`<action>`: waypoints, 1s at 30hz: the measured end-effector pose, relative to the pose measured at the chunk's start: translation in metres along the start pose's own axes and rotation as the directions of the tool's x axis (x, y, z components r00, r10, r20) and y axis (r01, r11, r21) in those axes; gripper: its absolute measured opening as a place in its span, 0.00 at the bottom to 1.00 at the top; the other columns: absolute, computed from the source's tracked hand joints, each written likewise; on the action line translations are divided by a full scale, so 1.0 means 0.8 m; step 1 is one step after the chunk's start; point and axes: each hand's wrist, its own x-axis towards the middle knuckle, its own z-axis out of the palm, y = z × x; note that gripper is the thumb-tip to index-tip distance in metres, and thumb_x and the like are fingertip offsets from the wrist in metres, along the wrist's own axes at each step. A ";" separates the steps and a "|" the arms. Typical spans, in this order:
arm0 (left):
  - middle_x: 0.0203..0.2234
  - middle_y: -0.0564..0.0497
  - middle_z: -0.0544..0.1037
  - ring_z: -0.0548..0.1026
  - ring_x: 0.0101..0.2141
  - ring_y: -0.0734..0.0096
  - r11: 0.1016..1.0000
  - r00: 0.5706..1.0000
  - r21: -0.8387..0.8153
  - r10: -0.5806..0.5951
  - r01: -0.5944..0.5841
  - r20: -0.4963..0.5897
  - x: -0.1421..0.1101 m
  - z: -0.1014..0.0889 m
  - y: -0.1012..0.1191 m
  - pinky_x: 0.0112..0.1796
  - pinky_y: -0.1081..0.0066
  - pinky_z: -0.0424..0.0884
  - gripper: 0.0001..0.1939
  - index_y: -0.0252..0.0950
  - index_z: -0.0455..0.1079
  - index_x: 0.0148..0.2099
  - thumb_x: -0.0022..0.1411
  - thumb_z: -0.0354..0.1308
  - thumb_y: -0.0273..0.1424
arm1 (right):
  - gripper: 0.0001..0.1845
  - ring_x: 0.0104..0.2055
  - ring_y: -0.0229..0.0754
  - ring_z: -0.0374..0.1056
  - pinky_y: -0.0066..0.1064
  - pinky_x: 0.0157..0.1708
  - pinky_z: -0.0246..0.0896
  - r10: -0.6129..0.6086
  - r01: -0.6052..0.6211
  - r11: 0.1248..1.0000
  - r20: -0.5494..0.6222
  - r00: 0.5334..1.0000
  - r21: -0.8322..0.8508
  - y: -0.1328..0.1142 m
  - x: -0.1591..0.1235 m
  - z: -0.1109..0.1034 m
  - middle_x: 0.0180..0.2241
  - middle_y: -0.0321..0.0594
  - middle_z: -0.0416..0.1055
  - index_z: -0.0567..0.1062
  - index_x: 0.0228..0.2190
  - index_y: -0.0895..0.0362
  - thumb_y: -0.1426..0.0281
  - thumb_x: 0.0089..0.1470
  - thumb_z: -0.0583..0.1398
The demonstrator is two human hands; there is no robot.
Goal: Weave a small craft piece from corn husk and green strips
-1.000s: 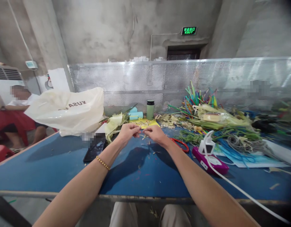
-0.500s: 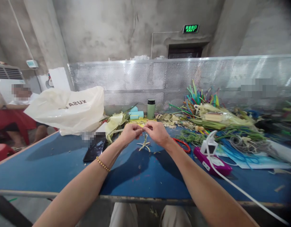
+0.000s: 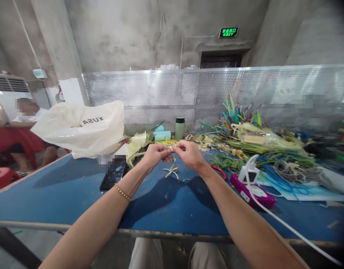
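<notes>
Over the middle of the blue table point(image 3: 149, 216), my left hand point(image 3: 157, 156) and my right hand point(image 3: 190, 154) meet with closed, pinching fingertips. Below them hangs a small woven piece of pale green plant strips point(image 3: 172, 172), its lower ends splayed and curved. The upper part of the piece is hidden between the fingers, so its exact hold cannot be made out. Beyond my right wrist, red-handled scissors point(image 3: 220, 172) lie partly covered. A pale leafy husk point(image 3: 135, 148) is just left of my left hand.
A dark tablet point(image 3: 113, 175) and white plastic bag point(image 3: 82, 129) are on the left. Behind stands a green bottle point(image 3: 180, 129). At right are a purple power box point(image 3: 253, 190) with a white cable, tangled cords point(image 3: 286, 168) and coloured strips point(image 3: 236, 116). A person sits far left.
My fingertips have drawn slightly apart above the woven piece. The whole view has shifted a little; both hands stay over the same spot.
</notes>
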 end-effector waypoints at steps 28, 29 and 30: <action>0.17 0.52 0.73 0.68 0.14 0.81 0.980 0.963 -0.046 -0.200 0.195 -0.181 0.011 -0.015 -0.015 0.18 0.78 0.59 0.04 0.28 0.70 0.29 0.55 0.60 0.24 | 0.15 0.23 0.41 0.70 0.27 0.21 0.58 0.676 -0.273 0.616 0.318 0.665 -0.739 0.091 -0.008 -0.076 0.24 0.44 0.75 0.79 0.34 0.61 0.72 0.40 0.61; 0.17 0.52 0.73 0.68 0.14 0.81 0.980 0.963 -0.051 -0.199 0.193 -0.180 0.011 -0.016 -0.016 0.18 0.78 0.59 0.03 0.28 0.71 0.30 0.55 0.60 0.24 | 0.12 0.20 0.40 0.67 0.27 0.19 0.56 0.672 -0.312 0.638 0.311 0.672 -0.704 0.097 -0.008 -0.077 0.19 0.41 0.72 0.79 0.30 0.61 0.70 0.41 0.61; 0.17 0.52 0.73 0.68 0.14 0.81 0.980 0.964 -0.056 -0.196 0.189 -0.181 0.011 -0.016 -0.017 0.18 0.78 0.59 0.03 0.28 0.71 0.30 0.55 0.61 0.24 | 0.09 0.18 0.38 0.64 0.26 0.17 0.54 0.633 -0.348 0.689 0.295 0.715 -0.636 0.101 -0.009 -0.077 0.16 0.39 0.69 0.79 0.26 0.61 0.69 0.41 0.61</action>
